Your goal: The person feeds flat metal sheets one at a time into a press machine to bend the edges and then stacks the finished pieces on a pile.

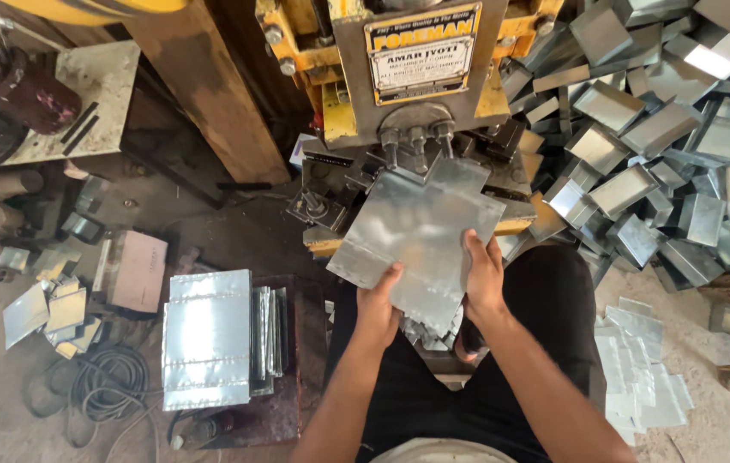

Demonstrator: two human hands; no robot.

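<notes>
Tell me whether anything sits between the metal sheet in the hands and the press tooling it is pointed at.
Nothing visible does. The flat, shiny, notched metal sheet, held by the left hand and right hand, already reaches the dark tooling of the yellow and grey press; its far edge lies under the bolts there.

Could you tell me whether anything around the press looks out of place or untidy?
Mostly the heap of bent metal trays right of the press: dumped at all angles, not stacked. Small offcuts lie scattered on the floor at left. The flat sheet in the left hand and right hand looks undamaged.
</notes>
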